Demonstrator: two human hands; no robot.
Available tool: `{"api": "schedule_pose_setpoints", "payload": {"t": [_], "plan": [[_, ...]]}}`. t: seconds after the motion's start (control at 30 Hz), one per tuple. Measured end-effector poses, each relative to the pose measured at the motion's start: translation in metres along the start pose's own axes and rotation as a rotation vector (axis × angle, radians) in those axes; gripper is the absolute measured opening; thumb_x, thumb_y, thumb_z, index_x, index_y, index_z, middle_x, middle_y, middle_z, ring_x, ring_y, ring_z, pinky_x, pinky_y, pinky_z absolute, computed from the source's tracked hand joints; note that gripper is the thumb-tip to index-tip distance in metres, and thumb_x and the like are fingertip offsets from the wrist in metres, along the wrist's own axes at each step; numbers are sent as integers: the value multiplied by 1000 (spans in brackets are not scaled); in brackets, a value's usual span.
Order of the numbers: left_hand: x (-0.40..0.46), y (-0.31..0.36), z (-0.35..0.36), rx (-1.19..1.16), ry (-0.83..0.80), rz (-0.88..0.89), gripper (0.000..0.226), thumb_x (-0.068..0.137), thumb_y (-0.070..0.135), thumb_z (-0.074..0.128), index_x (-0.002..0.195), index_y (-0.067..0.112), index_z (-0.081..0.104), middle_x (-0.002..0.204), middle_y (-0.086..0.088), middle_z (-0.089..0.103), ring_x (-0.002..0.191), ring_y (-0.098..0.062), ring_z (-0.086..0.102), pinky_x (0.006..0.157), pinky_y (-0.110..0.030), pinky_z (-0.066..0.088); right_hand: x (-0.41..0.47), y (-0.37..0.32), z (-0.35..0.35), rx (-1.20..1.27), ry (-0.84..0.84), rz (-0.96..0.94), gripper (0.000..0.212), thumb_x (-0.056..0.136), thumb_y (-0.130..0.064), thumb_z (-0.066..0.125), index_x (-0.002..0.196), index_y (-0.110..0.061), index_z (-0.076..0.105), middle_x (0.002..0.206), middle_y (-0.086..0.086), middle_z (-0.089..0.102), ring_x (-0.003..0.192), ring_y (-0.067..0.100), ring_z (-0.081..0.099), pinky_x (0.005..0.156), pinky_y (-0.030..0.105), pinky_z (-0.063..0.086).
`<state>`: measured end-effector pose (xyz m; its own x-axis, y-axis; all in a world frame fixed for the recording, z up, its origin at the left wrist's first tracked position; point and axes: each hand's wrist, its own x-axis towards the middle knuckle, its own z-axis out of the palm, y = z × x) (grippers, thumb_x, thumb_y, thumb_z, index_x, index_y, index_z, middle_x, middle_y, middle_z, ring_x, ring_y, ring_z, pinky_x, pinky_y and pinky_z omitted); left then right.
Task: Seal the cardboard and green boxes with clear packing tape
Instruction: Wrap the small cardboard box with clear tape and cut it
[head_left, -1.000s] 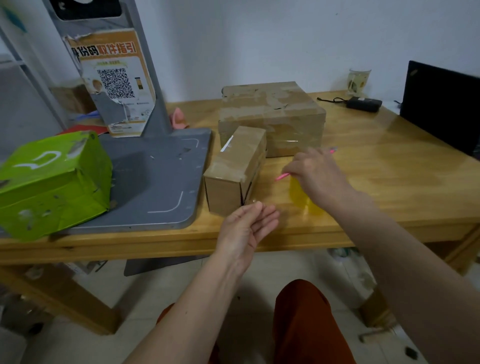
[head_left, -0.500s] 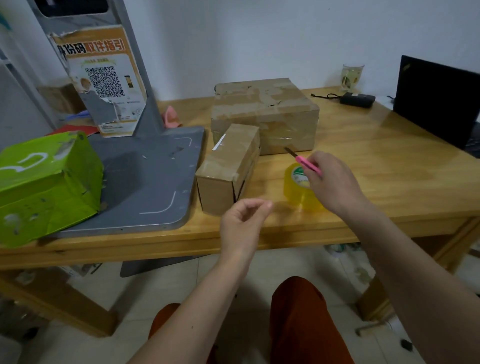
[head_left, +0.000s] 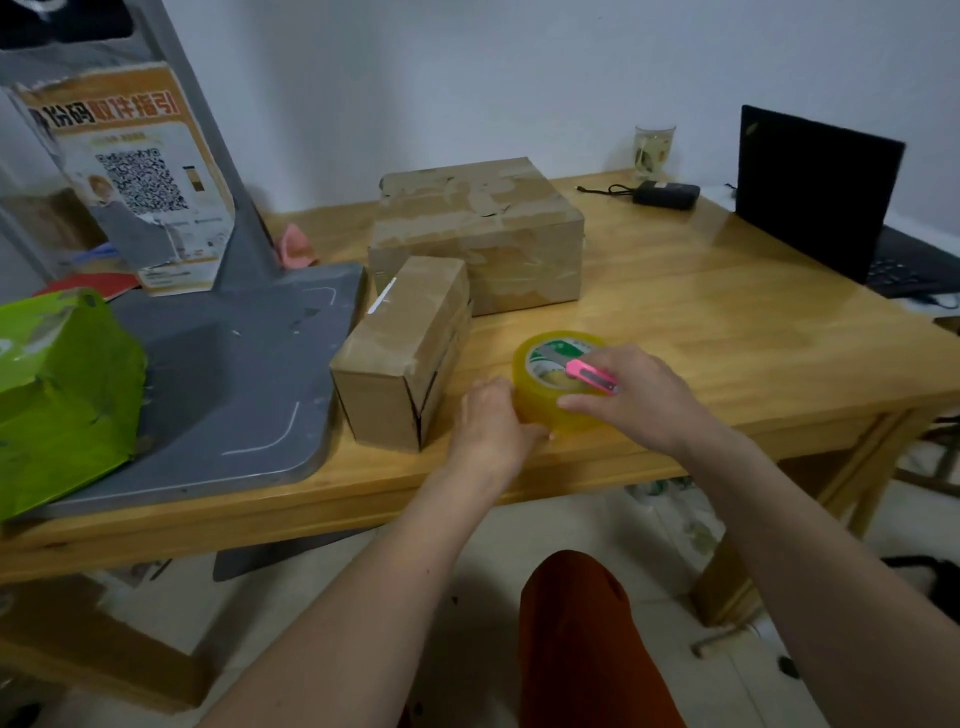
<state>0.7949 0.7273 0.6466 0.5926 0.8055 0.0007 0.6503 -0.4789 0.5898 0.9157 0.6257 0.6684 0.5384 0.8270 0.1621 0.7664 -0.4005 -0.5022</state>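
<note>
Near table's front edge, head view: both hands on the yellowish clear packing-tape roll (head_left: 558, 387).
Left hand (head_left: 491, 421) grips its side; right hand (head_left: 631, 397) pinches pink utility knife (head_left: 589, 375), fingers on the roll. Light, stiff, slick; best gripped across the rim.

Two bare forearms reach forward from the bottom of the view and meet at a roll of tape (head_left: 558, 384) near the front edge of the worktop (head_left: 727, 332). The left hand (head_left: 493, 421) curls against the roll's left side, fingers wrapped round its rim. The right hand (head_left: 639, 395) rests on the roll's right side, thumb pressed to its near wall, its grip pinching a pink cutter (head_left: 592, 376) over the roll's top.
</note>
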Motion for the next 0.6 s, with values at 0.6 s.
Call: {"api": "schedule_pose_setpoints", "payload": {"t": [0.6], "plan": [[-30, -10, -25, -403, 237, 55, 26, 80, 29, 78, 66, 23, 57, 94, 5, 66, 93, -12, 60, 85, -32, 45, -7, -21, -4, 576, 6, 48, 25, 71, -9, 83, 91, -19, 71, 91, 0, 70, 83, 8, 64, 77, 21, 52]]}}
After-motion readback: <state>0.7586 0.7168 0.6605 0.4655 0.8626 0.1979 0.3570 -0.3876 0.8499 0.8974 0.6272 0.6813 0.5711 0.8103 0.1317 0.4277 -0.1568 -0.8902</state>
